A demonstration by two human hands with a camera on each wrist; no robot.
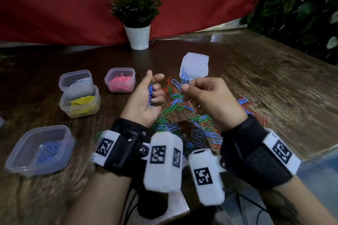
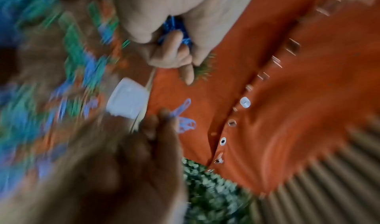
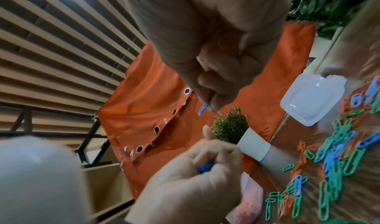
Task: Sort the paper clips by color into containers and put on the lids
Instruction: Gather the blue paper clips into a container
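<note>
My left hand [image 1: 155, 89] is raised palm-up over the table, its curled fingers holding a small bunch of blue paper clips [image 1: 150, 93], also visible in the left wrist view [image 2: 174, 30]. My right hand [image 1: 185, 87] is just to its right and pinches a few blue clips [image 1: 184, 78] between thumb and forefinger, seen too in the right wrist view [image 3: 202, 109]. Below both hands lies a mixed pile of blue, green and red clips [image 1: 182, 115]. An open tub with blue clips [image 1: 40, 150] sits at the near left.
Open tubs of yellow clips [image 1: 80, 102], white clips [image 1: 75, 80] and pink clips [image 1: 120, 79] stand at the left. A stack of clear lids [image 1: 194, 65] lies behind the pile. A potted plant [image 1: 137, 36] stands at the back by a red cloth. The table edge is near right.
</note>
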